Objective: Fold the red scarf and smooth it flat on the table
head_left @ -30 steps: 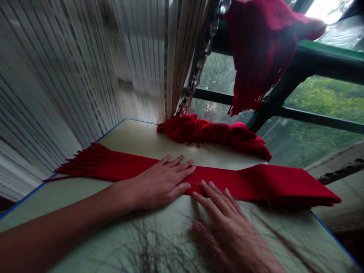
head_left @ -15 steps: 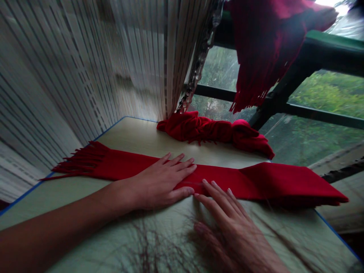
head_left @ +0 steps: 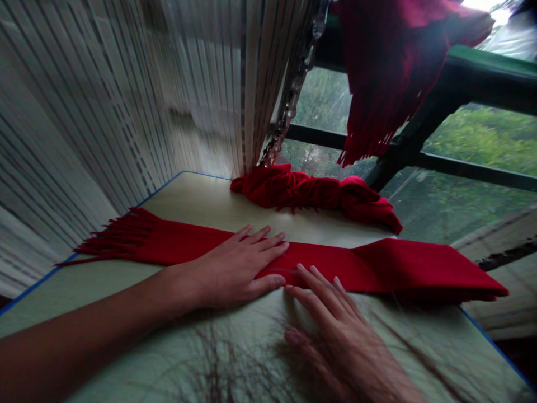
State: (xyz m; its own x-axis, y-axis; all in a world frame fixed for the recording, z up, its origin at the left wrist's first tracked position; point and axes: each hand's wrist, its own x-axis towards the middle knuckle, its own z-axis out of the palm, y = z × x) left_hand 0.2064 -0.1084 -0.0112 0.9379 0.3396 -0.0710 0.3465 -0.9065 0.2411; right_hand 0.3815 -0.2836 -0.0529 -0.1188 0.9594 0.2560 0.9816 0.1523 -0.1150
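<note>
A long red scarf (head_left: 331,266) lies folded lengthwise across the table, its fringe spread at the left end and a thicker folded stack at the right end. My left hand (head_left: 241,266) rests flat on the middle of the scarf, fingers spread and palm down, hiding part of it. Just to the right, my right hand (head_left: 331,319) is open, with its fingertips on the scarf's near edge and its thumb over the table. Neither hand grips anything.
The pale table (head_left: 180,341) has a blue edge. A crumpled red scarf (head_left: 310,190) lies at its far side. Another red fringed scarf (head_left: 386,84) hangs over the green window frame (head_left: 495,70). A string curtain (head_left: 126,95) stands along the left. Dark hair strands blur the foreground.
</note>
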